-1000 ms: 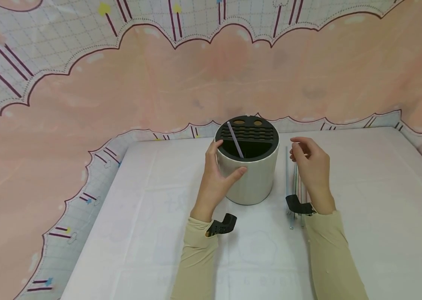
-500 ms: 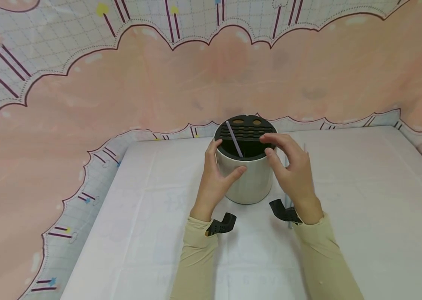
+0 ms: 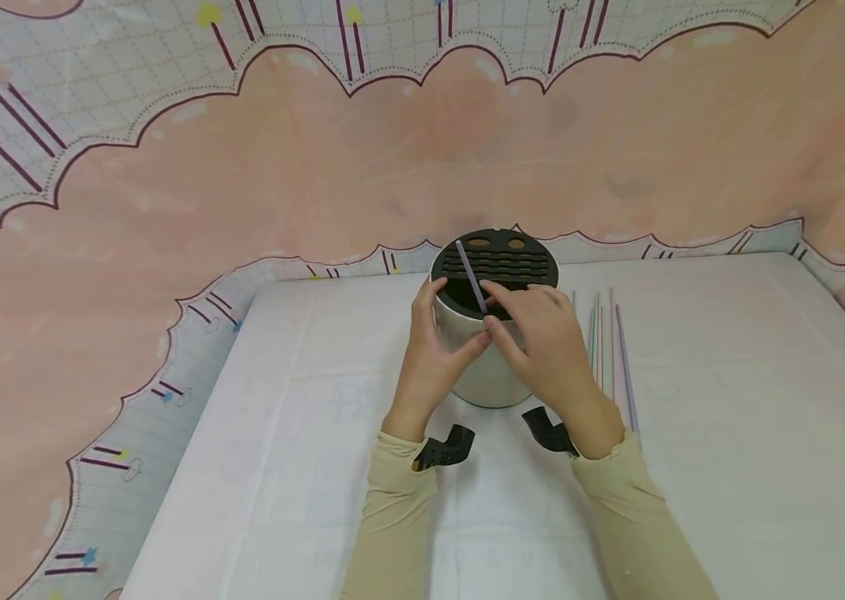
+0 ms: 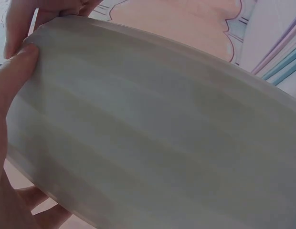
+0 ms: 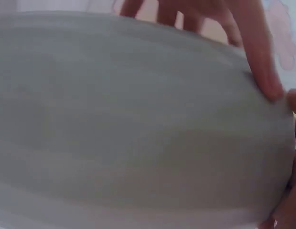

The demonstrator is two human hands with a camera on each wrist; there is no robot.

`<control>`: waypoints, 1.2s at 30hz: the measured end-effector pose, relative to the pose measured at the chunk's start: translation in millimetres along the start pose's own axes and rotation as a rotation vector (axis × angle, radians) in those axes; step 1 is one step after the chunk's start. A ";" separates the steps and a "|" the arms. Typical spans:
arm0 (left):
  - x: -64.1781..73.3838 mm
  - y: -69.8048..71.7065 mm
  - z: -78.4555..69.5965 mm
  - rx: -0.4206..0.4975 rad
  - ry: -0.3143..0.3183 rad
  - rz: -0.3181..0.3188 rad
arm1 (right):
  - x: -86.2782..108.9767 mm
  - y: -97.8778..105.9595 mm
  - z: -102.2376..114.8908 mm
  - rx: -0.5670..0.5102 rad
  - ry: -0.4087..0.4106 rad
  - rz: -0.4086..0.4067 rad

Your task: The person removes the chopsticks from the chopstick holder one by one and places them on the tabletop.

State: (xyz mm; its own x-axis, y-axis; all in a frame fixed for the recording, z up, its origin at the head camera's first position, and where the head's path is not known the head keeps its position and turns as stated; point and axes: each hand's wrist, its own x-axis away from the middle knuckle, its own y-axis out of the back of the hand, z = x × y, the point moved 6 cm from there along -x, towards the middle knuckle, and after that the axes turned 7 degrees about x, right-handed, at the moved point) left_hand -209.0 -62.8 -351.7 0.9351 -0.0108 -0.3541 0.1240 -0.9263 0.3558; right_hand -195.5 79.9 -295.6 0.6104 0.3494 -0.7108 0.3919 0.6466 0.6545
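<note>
A pale cylindrical holder (image 3: 493, 385) stands upright on the table. Its black lid (image 3: 520, 265) has slots, two round holes and a larger front opening. One lilac straw (image 3: 469, 271) leans from that opening towards the back left. My left hand (image 3: 430, 362) grips the holder's left side, thumb on the front. Over the front right rim reaches my right hand (image 3: 553, 350); its thumb and index finger are apart, close beside the straw's lower part. Whether they touch the straw is unclear. The holder's wall (image 4: 153, 124) fills most of the left wrist view.
Several thin straws (image 3: 613, 350) in blue, green, pink and purple lie lengthwise on the white-covered table (image 3: 752, 433), right of the holder and partly behind the right forearm. A peach patterned cloth (image 3: 422, 158) rises behind the table.
My right hand has moved left from above the lying straws to the holder's front opening, beside the leaning straw. My left hand and the holder have stayed put.
</note>
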 end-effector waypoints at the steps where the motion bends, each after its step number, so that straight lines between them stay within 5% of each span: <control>1: 0.0 -0.1 -0.4 0.002 -0.001 0.001 | 0.0 -1.0 1.6 0.028 0.007 0.009; 6: 0.5 -0.7 -1.2 0.007 0.004 0.004 | 1.5 -0.7 3.4 0.041 -0.009 0.014; 23: -0.3 -0.2 1.1 -0.003 0.032 -0.004 | 2.3 20.2 -20.9 -0.469 -0.320 -0.188; 30: -0.8 -0.4 1.7 -0.011 0.043 -0.004 | 3.9 58.3 -30.1 -0.844 -0.346 -0.503; 36: -0.9 -1.3 1.6 -0.004 0.059 0.002 | 16.2 83.1 -61.4 -0.983 -0.347 -0.753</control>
State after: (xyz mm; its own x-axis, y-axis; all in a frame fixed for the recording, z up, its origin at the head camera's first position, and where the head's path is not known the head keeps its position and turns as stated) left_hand -210.5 -62.2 -353.2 0.9533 0.0101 -0.3019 0.1238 -0.9247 0.3599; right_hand -195.3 180.9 -268.5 0.6658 -0.4162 -0.6193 0.1378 0.8843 -0.4461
